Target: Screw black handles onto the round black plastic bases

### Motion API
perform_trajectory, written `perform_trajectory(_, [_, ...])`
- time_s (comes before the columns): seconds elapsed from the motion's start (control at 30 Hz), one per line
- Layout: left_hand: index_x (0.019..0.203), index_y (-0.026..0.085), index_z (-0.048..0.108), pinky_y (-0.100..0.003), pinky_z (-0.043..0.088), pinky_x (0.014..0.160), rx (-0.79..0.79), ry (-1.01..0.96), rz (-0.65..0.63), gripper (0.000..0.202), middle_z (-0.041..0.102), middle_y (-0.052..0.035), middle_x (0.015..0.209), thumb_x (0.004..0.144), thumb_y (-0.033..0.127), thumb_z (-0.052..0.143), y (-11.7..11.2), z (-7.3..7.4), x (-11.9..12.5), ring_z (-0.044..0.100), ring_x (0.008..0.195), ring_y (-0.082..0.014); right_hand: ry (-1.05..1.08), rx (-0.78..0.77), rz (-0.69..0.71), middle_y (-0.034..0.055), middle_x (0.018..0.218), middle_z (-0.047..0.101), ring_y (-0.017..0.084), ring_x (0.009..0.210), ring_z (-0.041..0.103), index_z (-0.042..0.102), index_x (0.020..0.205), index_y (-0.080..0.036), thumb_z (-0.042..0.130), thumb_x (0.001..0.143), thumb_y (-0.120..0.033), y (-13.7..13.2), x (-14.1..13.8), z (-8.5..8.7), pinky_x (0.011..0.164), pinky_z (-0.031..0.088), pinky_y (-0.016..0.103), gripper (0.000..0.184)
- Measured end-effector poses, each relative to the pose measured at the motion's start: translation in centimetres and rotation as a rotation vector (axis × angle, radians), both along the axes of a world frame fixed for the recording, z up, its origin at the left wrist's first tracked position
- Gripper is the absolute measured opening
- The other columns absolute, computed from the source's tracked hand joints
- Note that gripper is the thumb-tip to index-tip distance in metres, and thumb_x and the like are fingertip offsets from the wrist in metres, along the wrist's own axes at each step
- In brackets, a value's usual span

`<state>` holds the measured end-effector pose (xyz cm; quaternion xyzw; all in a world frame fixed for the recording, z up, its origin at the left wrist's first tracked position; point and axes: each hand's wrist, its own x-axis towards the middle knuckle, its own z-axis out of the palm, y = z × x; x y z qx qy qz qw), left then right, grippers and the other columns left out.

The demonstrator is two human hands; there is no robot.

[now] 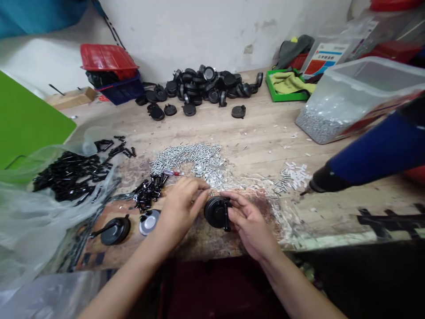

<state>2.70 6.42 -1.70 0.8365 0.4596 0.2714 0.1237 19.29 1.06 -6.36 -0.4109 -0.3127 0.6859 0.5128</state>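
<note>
- Right hand (pixel 250 223): fingers and thumb are pinching the black round part (pixel 215 212) at its right side, by the short black arm (pixel 226 217).
- Left hand (pixel 184 199): fingertips are drawing close together just beside the part's upper left rim; whether they are pinching anything small, I cannot tell.
- Location: the part is sitting between both hands, near the table's front edge, its round face turning upward to view.
- Assessment: good work here is depending on a firm right-hand hold, so that the arm is not swinging while the left fingertips are working near the rim.
- Supply: metal screws (pixel 186 155) are lying beyond the hands; black levers (pixel 148 192) are lying left of them, both within easy reach.
- Caution: a blue power driver (pixel 372 148) is pointing inward at right; the right forearm should be staying clear of its tip.
</note>
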Motion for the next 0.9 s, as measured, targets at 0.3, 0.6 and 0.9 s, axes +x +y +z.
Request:
perform_trajectory(0.3, [0.094, 0.020, 0.062, -0.034, 0.049, 0.084, 0.154, -0.316, 0.083, 0.017, 0.069, -0.0040, 0.093, 0.081, 0.008, 0.062, -5.2, -0.1, 1.2, 0.063, 0.091, -0.0167, -0.056, 0.133, -0.008, 0.0026, 0.111, 0.066, 0.017, 0.104, 0.062, 0.060, 0.108, -0.026, 0.062, 0.080, -0.023, -0.7, -0.6, 1.5, 0.095, 0.049, 0.032, 0.029])
perform_trajectory(0.6, [0.095, 0.020, 0.060, -0.033, 0.052, 0.081, 0.249, -0.393, 0.070, 0.024, 0.069, -0.0038, 0.091, 0.078, 0.003, 0.063, -6.2, -0.2, 0.6, 0.064, 0.089, -0.0157, -0.201, 0.234, 0.057, 0.0009, 0.111, 0.068, 0.014, 0.102, 0.064, 0.061, 0.111, -0.029, 0.060, 0.083, -0.019, -1.4, -0.1, 2.5, 0.092, 0.051, 0.031, 0.030])
perform_trajectory(0.9, [0.087, 0.020, 0.065, -0.031, 0.053, 0.076, 0.140, -0.407, 0.056, 0.014, 0.071, -0.0035, 0.086, 0.078, 0.008, 0.065, -6.4, 0.5, 0.0, 0.066, 0.085, -0.0168, -0.368, 0.292, 0.164, 0.0034, 0.110, 0.069, 0.018, 0.102, 0.065, 0.064, 0.110, -0.025, 0.060, 0.080, -0.020, -0.7, 0.8, 3.9, 0.088, 0.054, 0.036, 0.030])
